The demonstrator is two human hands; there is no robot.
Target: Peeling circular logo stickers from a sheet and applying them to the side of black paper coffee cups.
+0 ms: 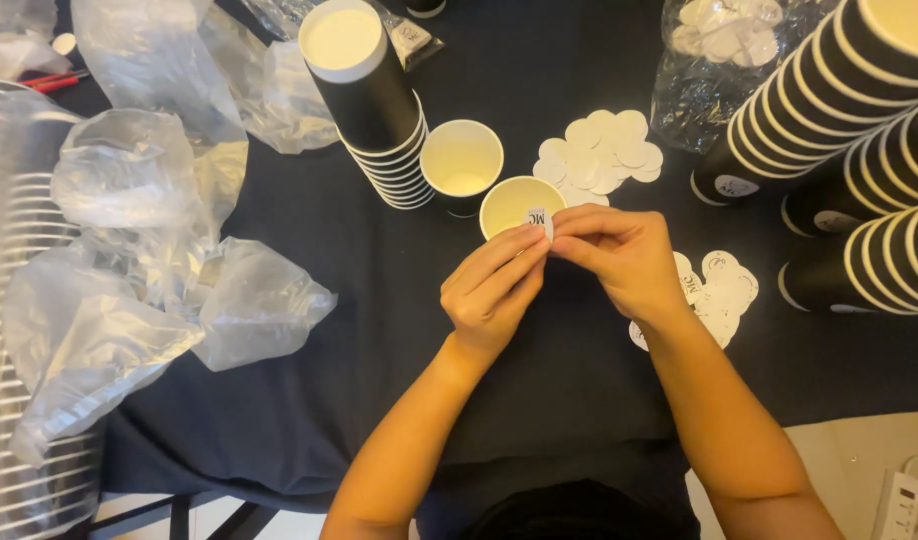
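Sticker (pixel 537 217), a small white round one with dark print, sits pinched between the fingertips of both hands, just near of the rim of an open paper cup (pixel 515 203) with a pale yellow inside. The left hand (pixel 492 293) grips it with thumb and forefinger curled in from the left; the right hand (pixel 624 255) meets it from the right, its fingertips closed on the same small piece. Both hands hover over the dark tablecloth (pixel 379 330), near the middle of the scene.

Just left and far of that cup stands a second open cup (pixel 461 160), white inside and black outside. Touching it on the left leans a stack of black cups (pixel 371 100) with white rims, tilted toward the far left. To the right of the open cups lies a loose heap of white round stickers (pixel 604 150); another heap (pixel 721 290) lies near the right wrist, partly hidden by it. At the far right are long stacks of black cups (pixel 839 110) lying on their sides, and a clear bag of more white discs (pixel 724 45) rests far of them.

On the left, crumpled clear plastic wrap (pixel 149 250) spreads over the cloth, with a wrapped stack of clear lids or cups (pixel 19 400) along the left edge. A white power strip (pixel 899 505) shows at the near right corner.
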